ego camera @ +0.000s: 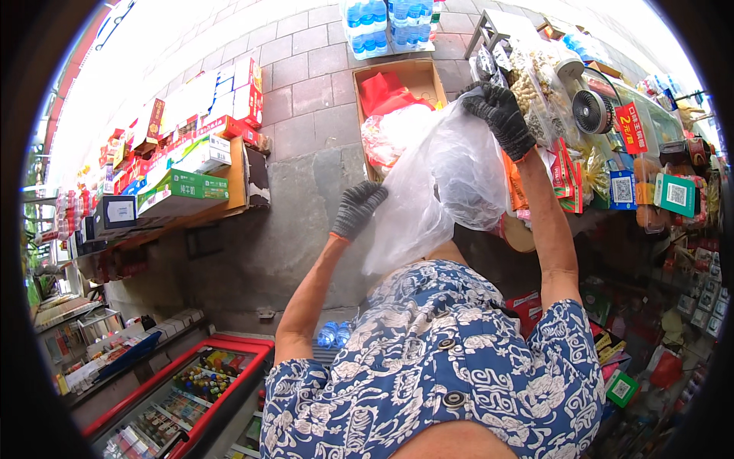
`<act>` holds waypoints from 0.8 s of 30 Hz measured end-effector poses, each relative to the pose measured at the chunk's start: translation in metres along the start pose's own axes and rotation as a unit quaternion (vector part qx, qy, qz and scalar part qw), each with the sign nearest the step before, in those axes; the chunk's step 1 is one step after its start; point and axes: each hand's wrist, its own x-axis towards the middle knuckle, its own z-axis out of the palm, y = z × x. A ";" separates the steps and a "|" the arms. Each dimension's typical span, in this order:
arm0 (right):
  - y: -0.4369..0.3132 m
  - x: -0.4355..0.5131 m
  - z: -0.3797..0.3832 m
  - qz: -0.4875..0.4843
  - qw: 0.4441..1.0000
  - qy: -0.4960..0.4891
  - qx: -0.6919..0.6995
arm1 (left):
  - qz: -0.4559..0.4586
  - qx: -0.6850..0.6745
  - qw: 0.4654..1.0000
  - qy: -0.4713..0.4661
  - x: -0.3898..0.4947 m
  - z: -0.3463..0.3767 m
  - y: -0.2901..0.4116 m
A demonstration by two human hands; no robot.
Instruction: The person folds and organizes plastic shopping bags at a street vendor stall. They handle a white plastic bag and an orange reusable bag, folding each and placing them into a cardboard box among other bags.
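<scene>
Between my two gloved hands a clear plastic bag (410, 189) hangs spread out. My left hand (359, 210), in a dark grey knitted glove, pinches its lower left edge. Higher up and to the right, my right hand (500, 117) grips the top edge in a matching glove. A bunched mass of clear plastic (467, 172) lies below my right hand; whether it belongs to the same bag I cannot tell. Behind the bag, an open cardboard box (440, 83) on the ground holds red plastic (393, 94) and white and red bags (381, 137).
Boxed goods (183, 186) are stacked at the left. Bottled water packs (367, 28) stand beyond the box. At the right are bagged peanuts (524, 80), a small black fan (592, 112) and packaged food. A red-framed display freezer (252, 343) is at the lower left.
</scene>
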 end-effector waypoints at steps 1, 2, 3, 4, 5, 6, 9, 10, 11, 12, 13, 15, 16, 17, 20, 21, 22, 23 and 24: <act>0.003 0.000 -0.002 0.002 1.000 0.011 -0.016 | -0.006 -0.004 1.000 0.007 0.002 -0.005 0.009; 0.005 0.000 -0.003 -0.003 0.999 0.033 -0.003 | -0.012 -0.009 1.000 0.015 0.005 -0.013 0.019; 0.005 0.000 -0.001 -0.008 0.998 0.053 0.011 | -0.019 -0.013 0.999 0.023 0.006 -0.019 0.027; 0.005 0.001 0.000 -0.012 0.997 0.074 0.024 | -0.003 -0.031 0.999 0.032 0.008 -0.023 0.030; 0.007 0.004 0.003 -0.017 0.996 0.085 0.033 | 0.005 -0.033 0.999 0.025 0.009 -0.028 0.035; 0.011 0.007 0.006 -0.021 0.994 0.097 0.042 | 0.004 -0.057 0.998 0.033 0.008 -0.030 0.039; 0.023 0.019 0.001 -0.027 0.995 0.098 0.000 | -0.008 -0.102 0.991 0.081 0.004 -0.032 0.056; 0.027 0.022 0.003 -0.028 0.994 0.110 -0.004 | 0.020 -0.085 0.992 0.095 0.007 -0.035 0.067; 0.031 0.025 0.004 -0.029 0.992 0.122 -0.008 | 0.034 -0.055 0.992 0.107 0.004 -0.039 0.080; 0.036 0.027 0.007 -0.053 0.983 0.171 -0.032 | 0.028 -0.085 0.988 0.122 0.006 -0.045 0.085; 0.039 0.026 0.009 -0.096 0.968 0.216 -0.084 | 0.022 -0.113 0.984 0.139 0.009 -0.053 0.090; 0.042 0.017 0.011 -0.176 0.916 0.306 -0.189 | 0.037 -0.119 0.973 0.196 0.013 -0.066 0.104; 0.033 0.002 0.018 -0.191 0.907 0.338 -0.163 | 0.018 -0.075 0.973 0.216 0.011 -0.077 0.111; 0.025 -0.018 0.024 -0.209 0.899 0.349 -0.159 | 0.057 -0.012 0.976 0.208 0.009 -0.100 0.094; 0.044 -0.090 0.054 -0.090 0.960 0.225 -0.142 | 0.138 0.317 0.925 0.158 -0.003 -0.153 0.090; 0.072 -0.112 0.074 -0.036 0.988 0.147 0.014 | 0.088 0.219 0.958 0.166 -0.009 -0.168 0.086; 0.096 -0.128 0.087 0.035 0.990 0.014 0.134 | 0.040 0.117 0.975 0.183 -0.014 -0.184 0.081; 0.142 -0.145 0.103 -0.240 0.954 -0.039 -0.175 | 0.030 0.185 0.966 0.176 -0.022 -0.189 0.087; 0.190 -0.163 0.122 -0.226 0.929 -0.119 -0.267 | 0.023 0.251 0.954 0.161 -0.024 -0.192 0.094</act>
